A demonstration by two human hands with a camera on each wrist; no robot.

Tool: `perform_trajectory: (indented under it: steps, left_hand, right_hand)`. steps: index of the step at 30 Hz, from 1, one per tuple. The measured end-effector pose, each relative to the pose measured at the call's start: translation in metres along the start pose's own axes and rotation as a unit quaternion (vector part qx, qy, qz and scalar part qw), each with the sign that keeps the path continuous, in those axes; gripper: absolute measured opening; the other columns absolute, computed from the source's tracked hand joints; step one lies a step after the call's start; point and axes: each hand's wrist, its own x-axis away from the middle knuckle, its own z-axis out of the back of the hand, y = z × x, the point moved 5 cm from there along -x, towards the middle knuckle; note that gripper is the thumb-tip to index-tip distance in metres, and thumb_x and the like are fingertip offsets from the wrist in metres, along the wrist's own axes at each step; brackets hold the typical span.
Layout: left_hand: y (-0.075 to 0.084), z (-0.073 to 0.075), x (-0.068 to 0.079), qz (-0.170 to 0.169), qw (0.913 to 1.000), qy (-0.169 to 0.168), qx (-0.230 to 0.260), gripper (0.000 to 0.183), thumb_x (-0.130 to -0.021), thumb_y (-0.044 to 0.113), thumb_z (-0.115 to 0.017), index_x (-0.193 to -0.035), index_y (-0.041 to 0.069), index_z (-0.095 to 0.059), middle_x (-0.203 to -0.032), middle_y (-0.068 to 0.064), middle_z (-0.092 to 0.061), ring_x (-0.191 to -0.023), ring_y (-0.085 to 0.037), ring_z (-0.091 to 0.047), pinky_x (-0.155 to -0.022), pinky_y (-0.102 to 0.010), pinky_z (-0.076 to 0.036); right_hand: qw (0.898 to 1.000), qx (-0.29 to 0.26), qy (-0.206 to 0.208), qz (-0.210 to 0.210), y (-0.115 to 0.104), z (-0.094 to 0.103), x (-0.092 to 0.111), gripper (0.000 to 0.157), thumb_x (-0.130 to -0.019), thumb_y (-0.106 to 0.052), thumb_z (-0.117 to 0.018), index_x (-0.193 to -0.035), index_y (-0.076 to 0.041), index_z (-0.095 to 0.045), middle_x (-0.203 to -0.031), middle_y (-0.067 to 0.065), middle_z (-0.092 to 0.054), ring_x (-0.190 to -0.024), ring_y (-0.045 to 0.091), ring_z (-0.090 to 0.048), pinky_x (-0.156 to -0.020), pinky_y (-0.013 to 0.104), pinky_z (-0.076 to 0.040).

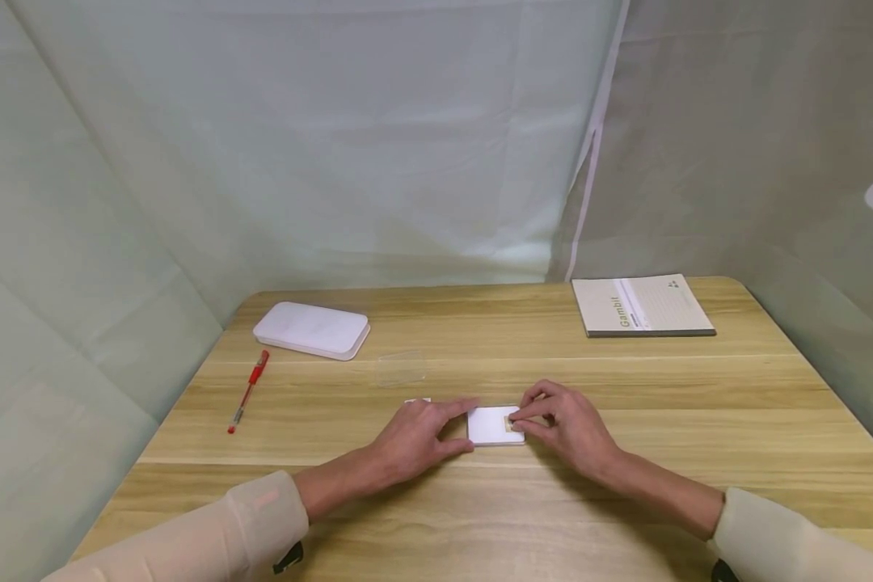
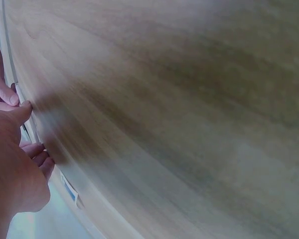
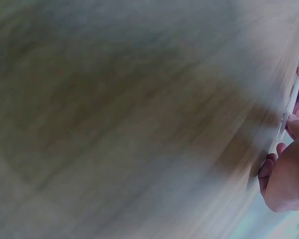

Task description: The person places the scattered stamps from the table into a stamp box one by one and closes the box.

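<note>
A small white rectangular card-like piece (image 1: 486,427) with a thin grey edge lies flat on the table between the two hands. The left hand (image 1: 416,440) holds it by its left end, forefinger at the far corner and thumb at the near one. Over its right end, the right hand (image 1: 566,424) pinches a small tan square piece (image 1: 508,424) between thumb and fingertips. That tan piece overlaps the white surface and is partly hidden by the fingers. In the left wrist view the left hand (image 2: 20,159) appears side-on, low at the table.
Just beyond the left hand lies a small white item (image 1: 418,400), mostly covered. Farther back are a clear plastic sheet (image 1: 402,368), a white rounded case (image 1: 311,330) and a red pen (image 1: 249,390). A notebook (image 1: 643,305) lies at the back right of the wooden table (image 1: 480,517).
</note>
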Motion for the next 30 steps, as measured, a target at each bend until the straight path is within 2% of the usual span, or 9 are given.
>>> perform_trajectory:
  steps: [15, 19, 22, 25, 27, 30]
  left_hand:
    - [0.0003, 0.0002, -0.0002, 0.001, 1.0, -0.001, -0.002, 0.056, -0.089, 0.033, -0.088, -0.138, 0.011, -0.071, -0.13, -0.007, -0.075, -0.066, -0.007, -0.05, -0.064, -0.025, -0.049]
    - [-0.0001, 0.0003, -0.0001, 0.002, 1.0, -0.002, -0.004, 0.057, -0.089, 0.034, -0.088, -0.139, 0.011, -0.071, -0.129, -0.007, -0.075, -0.065, -0.007, -0.049, -0.063, -0.025, -0.048]
    - [0.0, 0.0005, 0.0001, 0.002, 1.0, -0.002, -0.005, 0.057, -0.089, 0.034, -0.088, -0.139, 0.011, -0.071, -0.129, -0.007, -0.075, -0.066, -0.007, -0.05, -0.064, -0.025, -0.049]
    - [0.0002, 0.0005, 0.0001, -0.001, 1.0, -0.001, -0.008, 0.057, -0.089, 0.033, -0.088, -0.139, 0.011, -0.071, -0.129, -0.007, -0.075, -0.067, -0.008, -0.051, -0.066, -0.027, -0.051]
    - [-0.0001, 0.0002, 0.0001, 0.0, 1.0, -0.001, -0.009, 0.057, -0.089, 0.033, -0.088, -0.139, 0.011, -0.071, -0.129, -0.007, -0.075, -0.067, -0.008, -0.051, -0.066, -0.028, -0.051]
    - [-0.0003, -0.0007, 0.0003, 0.002, 0.9999, -0.002, -0.01, 0.058, -0.09, 0.034, -0.088, -0.14, 0.012, -0.07, -0.13, -0.007, -0.074, -0.068, -0.008, -0.051, -0.068, -0.028, -0.051]
  right_hand:
    - [1.0, -0.007, 0.007, -0.01, 0.001, -0.0003, 0.0004, 0.017, -0.08, -0.004, -0.092, -0.094, -0.014, -0.088, -0.096, -0.004, -0.07, -0.069, 0.003, -0.052, -0.058, 0.02, -0.046]
    - [1.0, -0.008, 0.012, -0.013, 0.0009, 0.0, 0.0009, 0.02, -0.083, -0.007, -0.091, -0.102, -0.011, -0.087, -0.1, -0.001, -0.071, -0.07, 0.005, -0.053, -0.058, 0.021, -0.046]
    - [1.0, 0.0, 0.011, -0.011, 0.0003, 0.0003, 0.0018, 0.038, -0.084, -0.012, -0.092, -0.12, -0.006, -0.081, -0.113, 0.005, -0.072, -0.08, 0.012, -0.06, -0.066, 0.027, -0.053]
    - [1.0, 0.01, -0.001, -0.004, -0.0001, -0.0002, 0.0031, 0.065, -0.082, -0.02, -0.094, -0.139, -0.004, -0.068, -0.129, 0.009, -0.069, -0.105, 0.026, -0.066, -0.088, 0.044, -0.059]
    - [1.0, 0.011, -0.012, 0.001, 0.0001, -0.0012, 0.0037, 0.079, -0.08, -0.024, -0.096, -0.147, -0.003, -0.061, -0.136, 0.01, -0.067, -0.122, 0.033, -0.063, -0.102, 0.056, -0.053]
    - [1.0, 0.002, -0.028, 0.009, 0.0016, -0.003, 0.0046, 0.088, -0.077, -0.027, -0.098, -0.149, -0.001, -0.056, -0.138, 0.009, -0.068, -0.131, 0.036, -0.06, -0.11, 0.062, -0.046]
